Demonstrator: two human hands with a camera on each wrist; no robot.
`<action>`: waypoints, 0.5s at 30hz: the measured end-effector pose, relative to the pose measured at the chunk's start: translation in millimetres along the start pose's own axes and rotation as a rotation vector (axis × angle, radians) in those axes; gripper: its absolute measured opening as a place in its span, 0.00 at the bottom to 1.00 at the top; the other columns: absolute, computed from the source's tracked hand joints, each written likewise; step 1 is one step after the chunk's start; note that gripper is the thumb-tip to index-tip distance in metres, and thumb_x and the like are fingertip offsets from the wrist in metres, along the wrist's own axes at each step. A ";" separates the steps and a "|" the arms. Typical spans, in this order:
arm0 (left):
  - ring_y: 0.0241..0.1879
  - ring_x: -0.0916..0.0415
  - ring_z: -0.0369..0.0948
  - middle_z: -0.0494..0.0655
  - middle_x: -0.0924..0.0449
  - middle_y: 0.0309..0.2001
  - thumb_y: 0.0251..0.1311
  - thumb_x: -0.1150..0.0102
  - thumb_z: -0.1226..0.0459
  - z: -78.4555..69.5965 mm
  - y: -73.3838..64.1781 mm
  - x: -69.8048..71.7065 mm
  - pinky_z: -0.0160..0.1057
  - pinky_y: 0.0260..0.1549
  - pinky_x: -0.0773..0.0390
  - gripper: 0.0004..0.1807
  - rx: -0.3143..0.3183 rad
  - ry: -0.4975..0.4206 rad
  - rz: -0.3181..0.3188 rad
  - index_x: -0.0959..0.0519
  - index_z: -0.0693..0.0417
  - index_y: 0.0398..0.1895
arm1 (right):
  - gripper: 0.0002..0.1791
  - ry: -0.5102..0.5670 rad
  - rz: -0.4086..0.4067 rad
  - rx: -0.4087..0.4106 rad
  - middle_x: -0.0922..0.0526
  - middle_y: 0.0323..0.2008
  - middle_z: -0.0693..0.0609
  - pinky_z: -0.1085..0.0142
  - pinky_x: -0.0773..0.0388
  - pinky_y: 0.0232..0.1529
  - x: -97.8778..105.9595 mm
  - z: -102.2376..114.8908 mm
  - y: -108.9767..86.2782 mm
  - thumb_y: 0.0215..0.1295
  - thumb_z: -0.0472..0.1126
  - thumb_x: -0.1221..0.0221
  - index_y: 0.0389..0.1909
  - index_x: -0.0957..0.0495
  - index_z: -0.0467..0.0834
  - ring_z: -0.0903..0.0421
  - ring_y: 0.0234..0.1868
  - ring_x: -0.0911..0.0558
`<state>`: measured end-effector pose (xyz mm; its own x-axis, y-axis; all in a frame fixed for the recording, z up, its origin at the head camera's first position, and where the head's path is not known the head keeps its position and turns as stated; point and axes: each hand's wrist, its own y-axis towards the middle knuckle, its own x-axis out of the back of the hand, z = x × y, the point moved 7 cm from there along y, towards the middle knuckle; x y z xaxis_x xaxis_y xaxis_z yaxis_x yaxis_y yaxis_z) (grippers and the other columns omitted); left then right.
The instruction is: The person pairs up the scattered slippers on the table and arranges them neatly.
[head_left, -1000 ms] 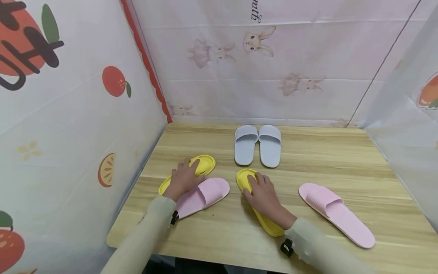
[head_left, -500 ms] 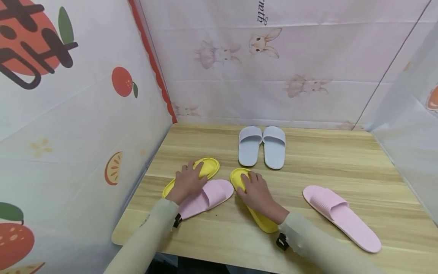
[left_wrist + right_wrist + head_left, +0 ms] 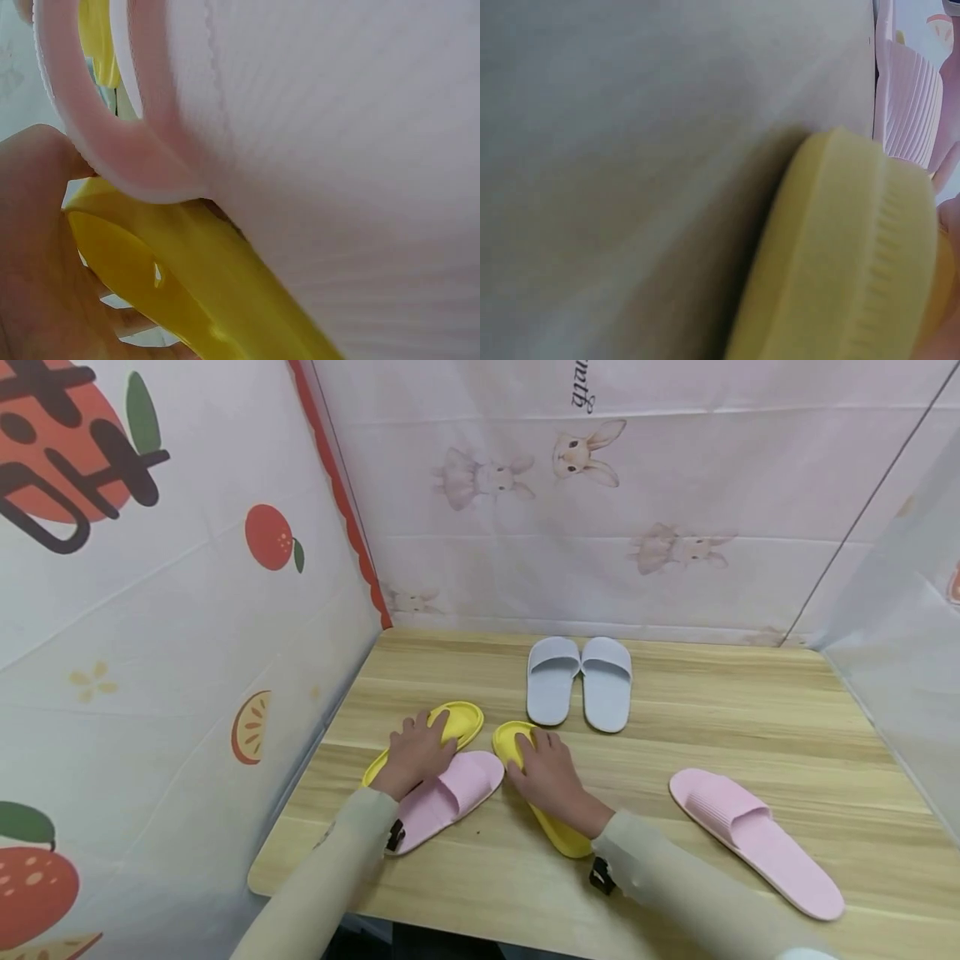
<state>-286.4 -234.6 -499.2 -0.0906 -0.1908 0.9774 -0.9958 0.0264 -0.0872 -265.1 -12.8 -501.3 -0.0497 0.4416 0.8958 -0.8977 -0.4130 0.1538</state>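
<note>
On the bench (image 3: 787, 718), the left hand (image 3: 417, 753) is gripping the left yellow slipper (image 3: 465, 720) and the right hand (image 3: 551, 777) the right yellow slipper (image 3: 510, 739), both by the forepart. Keeping soles flat and clear of the intervening pink slipper (image 3: 467, 783) should be helping. Long axes are slanting, toes pointing away from the person and converging.

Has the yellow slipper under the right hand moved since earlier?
Yes; in the head view, that yellow slipper has shifted left against the grey slippers.
</note>
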 end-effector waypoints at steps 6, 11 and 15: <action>0.70 0.42 0.64 0.61 0.42 0.74 0.73 0.60 0.43 -0.8 8.0 0.9 0.70 0.59 0.36 0.36 0.029 0.007 0.017 0.45 0.45 0.80 | 0.28 -0.014 -0.013 0.011 0.32 0.61 0.37 0.44 0.34 0.60 -5.5 5.3 12.0 0.74 0.51 0.50 0.68 0.31 0.40 0.41 0.57 0.33; 0.71 0.43 0.64 0.61 0.43 0.74 0.73 0.61 0.43 -0.7 17.7 0.6 0.70 0.58 0.35 0.36 0.057 0.032 0.020 0.45 0.45 0.80 | 0.29 -0.042 -0.018 0.008 0.31 0.61 0.37 0.43 0.34 0.61 -9.9 7.4 23.9 0.74 0.52 0.52 0.68 0.31 0.40 0.39 0.60 0.33; 0.70 0.41 0.64 0.62 0.42 0.73 0.74 0.60 0.43 -1.6 23.3 3.3 0.70 0.58 0.34 0.36 0.075 0.041 0.021 0.45 0.46 0.79 | 0.30 -0.055 -0.007 -0.005 0.32 0.63 0.36 0.42 0.33 0.62 -15.6 7.9 33.5 0.74 0.53 0.53 0.69 0.32 0.39 0.38 0.62 0.33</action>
<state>-309.9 -233.0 -497.6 -0.1128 -0.1511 0.9821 -0.9917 -0.0439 -0.1207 -291.0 -39.8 -506.8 -0.0195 0.3996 0.9165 -0.9000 -0.4063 0.1580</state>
